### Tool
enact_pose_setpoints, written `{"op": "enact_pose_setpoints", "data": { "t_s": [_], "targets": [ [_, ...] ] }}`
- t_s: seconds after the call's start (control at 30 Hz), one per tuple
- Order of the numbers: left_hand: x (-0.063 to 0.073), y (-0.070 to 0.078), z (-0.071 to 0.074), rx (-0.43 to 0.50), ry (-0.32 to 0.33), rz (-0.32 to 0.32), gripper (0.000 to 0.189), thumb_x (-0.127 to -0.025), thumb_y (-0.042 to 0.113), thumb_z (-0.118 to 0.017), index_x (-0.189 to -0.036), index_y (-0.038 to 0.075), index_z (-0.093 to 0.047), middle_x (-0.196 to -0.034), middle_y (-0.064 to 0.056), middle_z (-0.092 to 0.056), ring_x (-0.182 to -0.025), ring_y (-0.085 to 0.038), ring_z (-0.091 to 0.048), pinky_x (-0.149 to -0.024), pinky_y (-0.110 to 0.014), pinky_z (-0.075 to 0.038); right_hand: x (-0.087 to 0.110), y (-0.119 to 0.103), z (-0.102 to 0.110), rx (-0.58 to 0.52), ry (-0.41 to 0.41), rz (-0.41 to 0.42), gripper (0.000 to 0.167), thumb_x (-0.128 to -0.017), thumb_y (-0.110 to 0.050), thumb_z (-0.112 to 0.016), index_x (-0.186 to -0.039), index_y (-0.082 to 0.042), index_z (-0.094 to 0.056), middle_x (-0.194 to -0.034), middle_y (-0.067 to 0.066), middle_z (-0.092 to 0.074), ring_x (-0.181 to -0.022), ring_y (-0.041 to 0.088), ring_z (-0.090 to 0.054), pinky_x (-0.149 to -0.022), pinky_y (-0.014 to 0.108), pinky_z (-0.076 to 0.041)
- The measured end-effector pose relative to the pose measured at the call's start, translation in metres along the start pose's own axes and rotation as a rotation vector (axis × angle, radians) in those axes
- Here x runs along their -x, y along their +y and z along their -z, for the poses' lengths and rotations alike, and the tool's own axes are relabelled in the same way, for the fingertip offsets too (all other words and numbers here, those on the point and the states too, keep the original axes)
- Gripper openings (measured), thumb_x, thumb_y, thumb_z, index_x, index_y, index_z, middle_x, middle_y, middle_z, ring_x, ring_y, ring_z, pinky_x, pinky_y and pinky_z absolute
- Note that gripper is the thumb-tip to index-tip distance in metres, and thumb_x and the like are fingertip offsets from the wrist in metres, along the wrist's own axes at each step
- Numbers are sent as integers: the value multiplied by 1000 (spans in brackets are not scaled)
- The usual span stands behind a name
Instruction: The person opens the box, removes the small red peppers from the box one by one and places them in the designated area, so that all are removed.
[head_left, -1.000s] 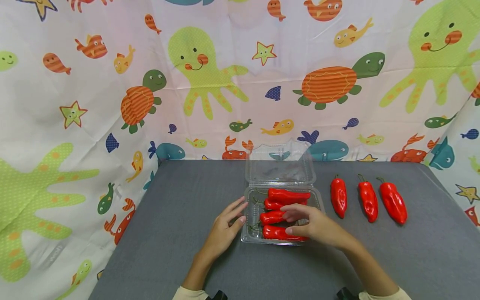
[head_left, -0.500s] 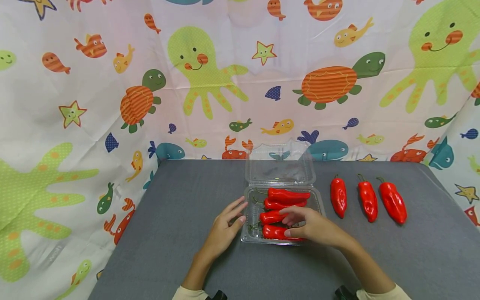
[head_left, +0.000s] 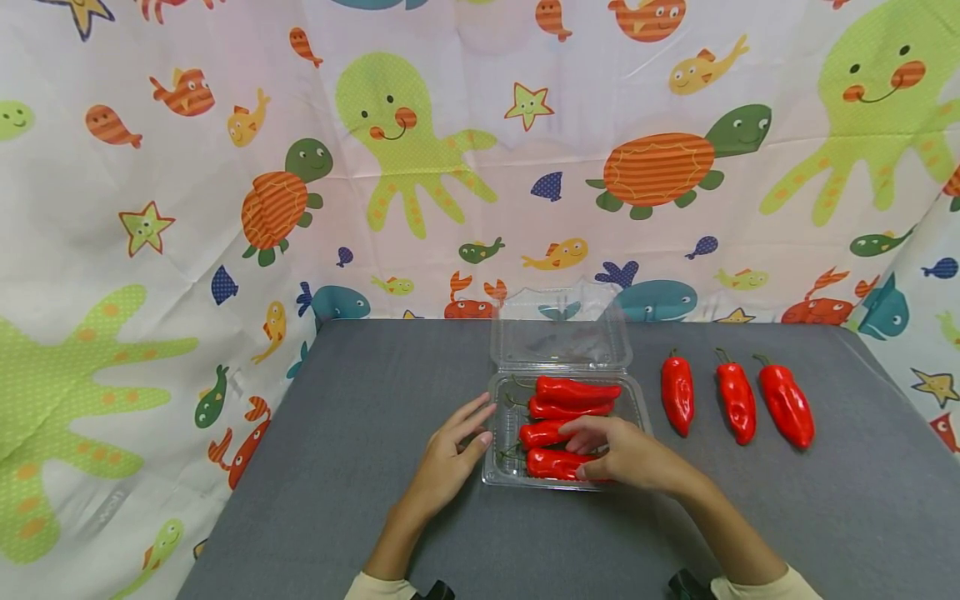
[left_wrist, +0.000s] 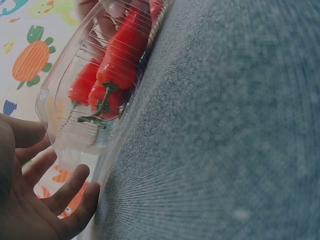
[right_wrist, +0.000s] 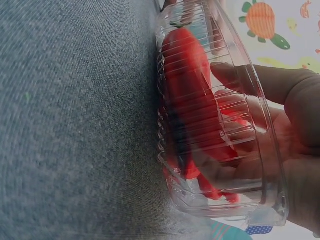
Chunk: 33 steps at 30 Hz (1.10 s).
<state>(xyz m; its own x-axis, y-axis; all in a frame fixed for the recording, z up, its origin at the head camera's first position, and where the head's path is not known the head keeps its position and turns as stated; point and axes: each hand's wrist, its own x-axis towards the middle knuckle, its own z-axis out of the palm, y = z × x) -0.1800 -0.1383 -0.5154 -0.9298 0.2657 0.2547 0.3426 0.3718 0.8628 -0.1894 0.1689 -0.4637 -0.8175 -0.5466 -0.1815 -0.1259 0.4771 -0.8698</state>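
Count: 7 red peppers (head_left: 576, 390) visible, split 4 in the clear container (head_left: 498, 475) and 3 on the table (head_left: 390, 367) to its right. 1 container, 1 table. Hands: 2, one left hand (head_left: 450, 467), one right hand (head_left: 637, 452). Sleeves (head_left: 378, 587): 2, near edge.

Container (head_left: 501, 478): clear ribbed plastic, lid (head_left: 561, 333) open behind; left hand (head_left: 446, 458) at its left edge.
Packed peppers (head_left: 577, 391): four visible inside, glossy red, lying crosswise, stems leftward.
Nearest pepper (head_left: 551, 464): gripped by the right hand (head_left: 626, 454) toward its tip.
Loose peppers (head_left: 736, 402): three, right of the container, stems away.
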Motion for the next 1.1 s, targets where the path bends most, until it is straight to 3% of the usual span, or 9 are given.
{"op": "enact_pose_setpoints", "data": {
  "t_s": [0.5, 1.1],
  "targets": [
    [0, 0, 0, 19, -11, -7, 44, -107, 17, -65, -150, 10, -61, -164, 0, -48, -126, -31, -66, -98, -33, -55, 1, -1, -1, 100, 41, 20, 47, -87, -5, -81, -132, -4, -70, -115, 8, -75, -107, 27, -68, -84, 36, -56],
    [0, 0, 0, 14, -6, -10, 44, -107, 18, -65, -150, 9, -61, -164, 0, -48, -125, -32, -67, -96, -31, -55, 4, -4, 0, 115, 85, 44, 48, -88, -11, -84, -134, -10, -71, -117, 5, -74, -107, 25, -67, -87, 39, -56]
  ]
}}
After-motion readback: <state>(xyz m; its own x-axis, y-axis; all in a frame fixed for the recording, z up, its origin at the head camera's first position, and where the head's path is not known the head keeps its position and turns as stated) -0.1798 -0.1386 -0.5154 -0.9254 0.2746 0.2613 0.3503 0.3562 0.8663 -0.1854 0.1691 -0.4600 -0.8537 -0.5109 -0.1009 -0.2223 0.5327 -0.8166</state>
